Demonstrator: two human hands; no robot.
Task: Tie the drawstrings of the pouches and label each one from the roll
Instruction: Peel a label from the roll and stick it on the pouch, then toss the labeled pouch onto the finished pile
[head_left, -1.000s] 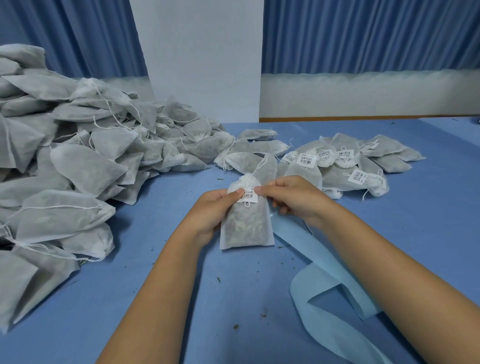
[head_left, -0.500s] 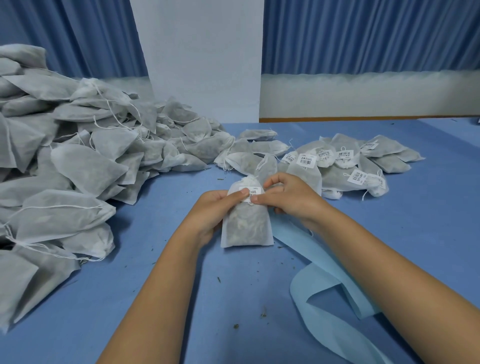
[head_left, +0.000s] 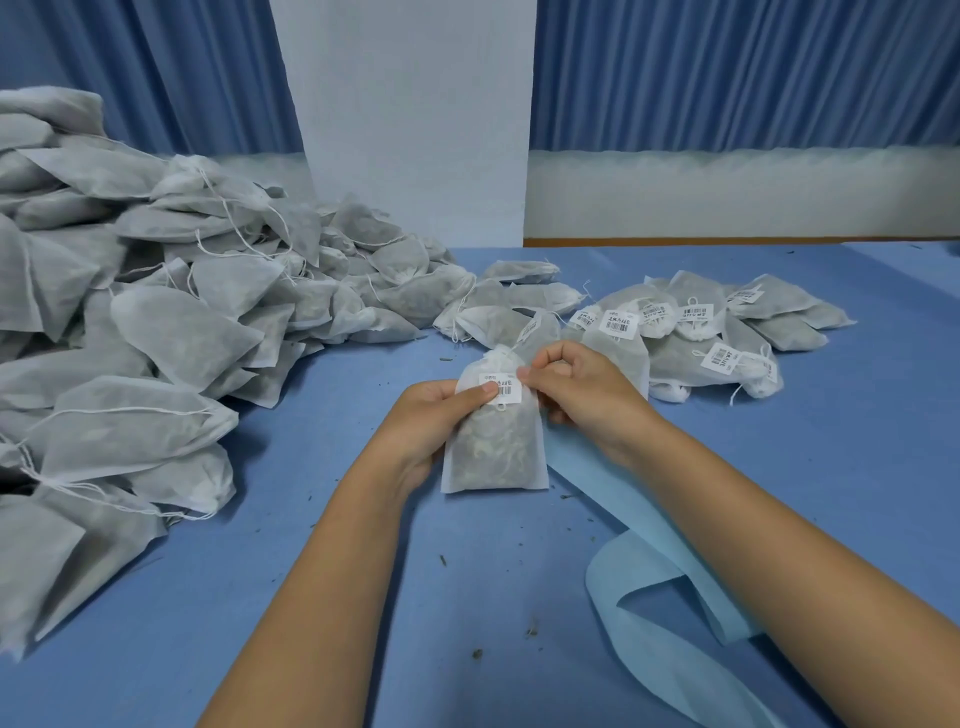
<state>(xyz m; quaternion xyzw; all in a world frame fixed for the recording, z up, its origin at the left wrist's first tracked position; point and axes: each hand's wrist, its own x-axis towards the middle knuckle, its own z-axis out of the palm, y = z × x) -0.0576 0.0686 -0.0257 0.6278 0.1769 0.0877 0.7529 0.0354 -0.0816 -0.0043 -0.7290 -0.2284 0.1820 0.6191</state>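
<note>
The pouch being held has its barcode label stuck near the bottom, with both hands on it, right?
Not quite: the head view shows the label near the top of the pouch, just below its gathered neck. The left hand and right hand do both hold it.

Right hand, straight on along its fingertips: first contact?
The label on the pouch it helps hold; the right hand touches its right edge. Just beyond lies the thumb of the left hand, though depth is unclear.

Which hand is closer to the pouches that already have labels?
Right. The right hand is just in front of the labelled pouches; the left hand is farther off, across the held pouch.
</note>
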